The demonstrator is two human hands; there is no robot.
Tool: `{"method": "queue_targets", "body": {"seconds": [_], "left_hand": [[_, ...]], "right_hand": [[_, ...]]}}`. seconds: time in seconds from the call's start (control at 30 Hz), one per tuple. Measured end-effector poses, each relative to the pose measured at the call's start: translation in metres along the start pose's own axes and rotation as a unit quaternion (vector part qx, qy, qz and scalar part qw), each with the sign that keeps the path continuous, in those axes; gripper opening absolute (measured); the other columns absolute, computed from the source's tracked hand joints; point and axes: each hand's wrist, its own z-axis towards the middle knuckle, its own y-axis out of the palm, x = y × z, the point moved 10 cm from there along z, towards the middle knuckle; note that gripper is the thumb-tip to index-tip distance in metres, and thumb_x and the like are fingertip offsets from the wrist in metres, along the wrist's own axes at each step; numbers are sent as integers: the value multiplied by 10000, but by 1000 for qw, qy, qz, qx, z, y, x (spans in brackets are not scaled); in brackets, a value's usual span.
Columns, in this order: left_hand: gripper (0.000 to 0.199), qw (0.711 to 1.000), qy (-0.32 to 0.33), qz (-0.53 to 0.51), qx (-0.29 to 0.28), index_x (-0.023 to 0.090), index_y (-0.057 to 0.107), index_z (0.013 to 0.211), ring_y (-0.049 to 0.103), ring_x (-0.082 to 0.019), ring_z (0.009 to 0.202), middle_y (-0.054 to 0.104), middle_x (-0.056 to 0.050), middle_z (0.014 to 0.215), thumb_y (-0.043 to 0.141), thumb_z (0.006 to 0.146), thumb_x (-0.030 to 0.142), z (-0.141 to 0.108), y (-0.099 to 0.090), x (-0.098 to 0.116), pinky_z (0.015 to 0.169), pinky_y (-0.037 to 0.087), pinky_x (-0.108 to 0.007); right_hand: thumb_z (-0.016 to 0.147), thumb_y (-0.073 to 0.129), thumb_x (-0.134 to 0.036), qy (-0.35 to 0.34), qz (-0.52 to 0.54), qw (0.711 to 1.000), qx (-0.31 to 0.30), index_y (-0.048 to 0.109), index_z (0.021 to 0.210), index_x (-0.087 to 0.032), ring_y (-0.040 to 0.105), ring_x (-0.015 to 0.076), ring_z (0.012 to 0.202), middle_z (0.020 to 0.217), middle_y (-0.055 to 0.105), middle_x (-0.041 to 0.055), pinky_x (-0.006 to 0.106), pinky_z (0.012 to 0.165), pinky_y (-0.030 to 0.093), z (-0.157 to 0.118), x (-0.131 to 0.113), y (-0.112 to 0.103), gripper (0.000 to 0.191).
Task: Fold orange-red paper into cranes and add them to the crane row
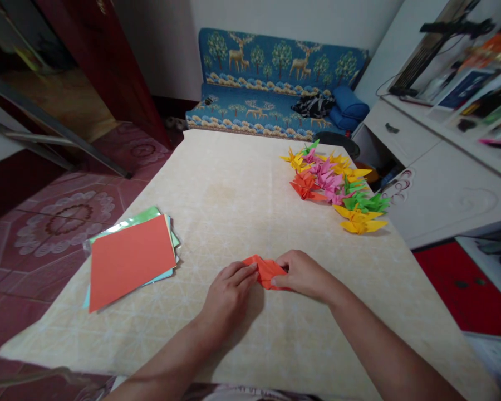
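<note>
Between my two hands, on the near middle of the table, is a small folded piece of orange paper [269,270]. My left hand [232,289] has its fingers pressed together on the paper's left side. At the right end, my right hand [301,274] pinches the paper between thumb and fingers. Parts of the paper are hidden under the fingertips. A stack of paper sheets [131,262], orange on top with green and blue edges showing, lies to the left. Several folded paper cranes [328,181] in yellow, pink, green and orange sit grouped at the far right.
A pale patterned cloth covers the table [221,217]. Behind it stands a blue sofa [250,100] with a deer pattern. A white cabinet [455,178] holding assorted items is close on the right. A metal ladder-like frame [58,133] leans at the left.
</note>
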Motion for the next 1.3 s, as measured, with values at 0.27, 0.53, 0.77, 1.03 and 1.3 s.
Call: {"method": "queue_targets", "body": {"seconds": [0.27,0.53,0.77,1.03,1.3], "left_hand": [[338,893,-264,-307,196,198,572,1165,629,-203,989,609,-128,1163,606,835,266,2,-25,-66,808,554,-376],[218,791,-307,-517,117,107,720,775,601,-149,657,696,-77,740,745,721,316,50,17,-64,641,471,-261],[303,763,-333,-551,55,102,638,568,473,-93,504,566,-12,542,792,647,350,48,33,-70,522,360,-222],[404,810,-312,-496,-40,107,589,540,366,-57,463,448,26,498,751,667,454,47,49,-60,473,282,-197],[393,801,-312,-508,-56,107,599,586,389,-69,500,470,15,545,755,661,460,46,52,-53,491,295,-202]], "right_hand": [[713,670,-337,-16,316,931,181,715,771,-164,483,120,562,634,595,-8,228,545,375,-3,-5,-2,188],[733,663,-401,-42,381,886,259,575,620,-166,396,99,497,536,477,-37,220,480,320,6,-6,9,274],[768,621,-397,-70,339,909,235,524,739,-212,521,136,604,676,559,-17,230,560,422,4,-10,0,211],[755,639,-379,-41,324,912,248,565,751,-216,557,161,654,694,590,-13,240,614,462,4,0,-5,179],[823,585,-402,-68,281,898,332,430,574,-194,361,104,535,550,354,-47,205,489,320,-5,4,-15,360]]}}
